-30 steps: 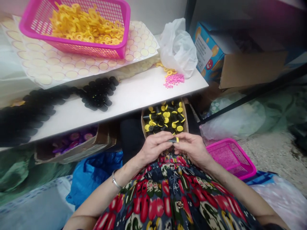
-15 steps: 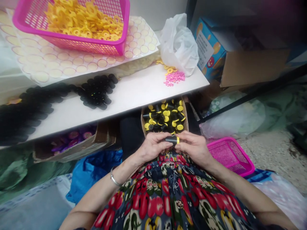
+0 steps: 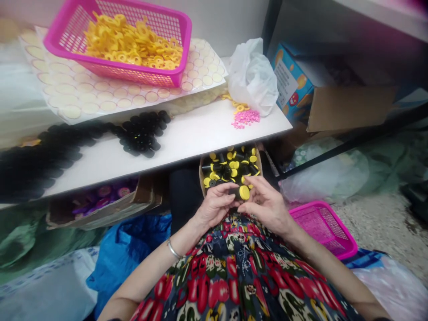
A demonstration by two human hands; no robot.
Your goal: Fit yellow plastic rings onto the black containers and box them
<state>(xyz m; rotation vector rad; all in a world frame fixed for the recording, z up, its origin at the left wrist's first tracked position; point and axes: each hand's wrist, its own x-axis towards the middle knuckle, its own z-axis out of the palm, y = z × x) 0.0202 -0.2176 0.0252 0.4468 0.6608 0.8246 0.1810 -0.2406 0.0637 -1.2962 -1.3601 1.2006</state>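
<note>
Between the thumb and fingers of my left hand (image 3: 216,204) is a small black cylinder with a yellow cap (image 3: 244,192), its round yellow end turned toward the right and up. My right hand (image 3: 267,203) is beside that capped end, thumb and fingers apart, with nothing visible between them. Just beyond both hands, a cardboard box (image 3: 201,174) under the shelf edge holds many similar black cylinders with yellow caps (image 3: 234,165). My hands partly cover the near side of this box.
On the white shelf (image 3: 197,133) are a pink basket (image 3: 117,67) of yellow ring pieces, round-sticker sheets (image 3: 100,104), black pieces (image 3: 142,133), pink beads (image 3: 246,118) and a white plastic bag (image 3: 253,78). A second pink basket (image 3: 337,232) lies low at right, below a blue carton (image 3: 289,82).
My right fingers have come off the yellow cap and spread apart. The capped cylinder has turned, so its yellow face shows more. The view has shifted slightly.
</note>
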